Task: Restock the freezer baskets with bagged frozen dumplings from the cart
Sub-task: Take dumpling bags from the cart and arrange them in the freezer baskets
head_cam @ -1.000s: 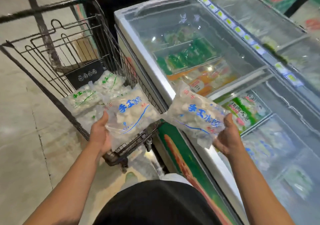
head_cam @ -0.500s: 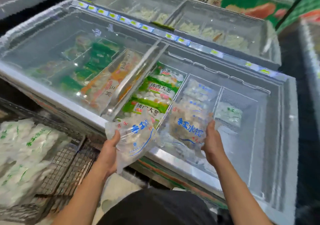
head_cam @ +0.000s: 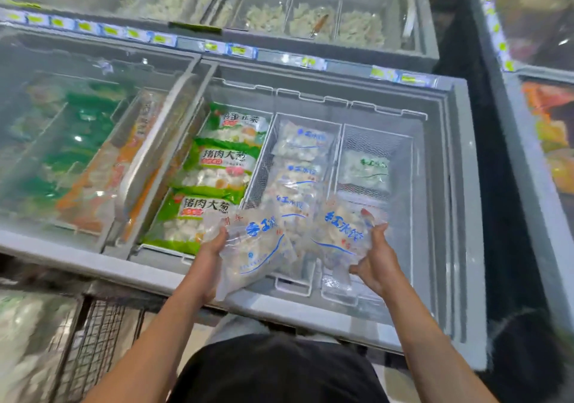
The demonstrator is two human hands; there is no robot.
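Your left hand (head_cam: 208,249) grips one clear dumpling bag with blue print (head_cam: 254,247) at lower center, and your right hand (head_cam: 374,260) clutches a second blue-print bag (head_cam: 337,232) beside it. Both hang over the middle wire basket (head_cam: 259,169) in the open freezer (head_cam: 459,216); cart (head_cam: 93,340) sits lower left.

Readable stuff is mostly on the bags. The two green bags (head_cam: 217,166) in the left freezer basket say 猪肉大葱 in dark characters on a white band; the one behind them (head_cam: 237,123) has print too blurred to make out. The clear bag in the left hand (head_cam: 257,247) and the clear bag in the right hand (head_cam: 338,235) carry blue brush lettering, on the right one roughly 手工水饺. The yellow price tags (head_cam: 239,50) along the freezer rail are too blurry to read.
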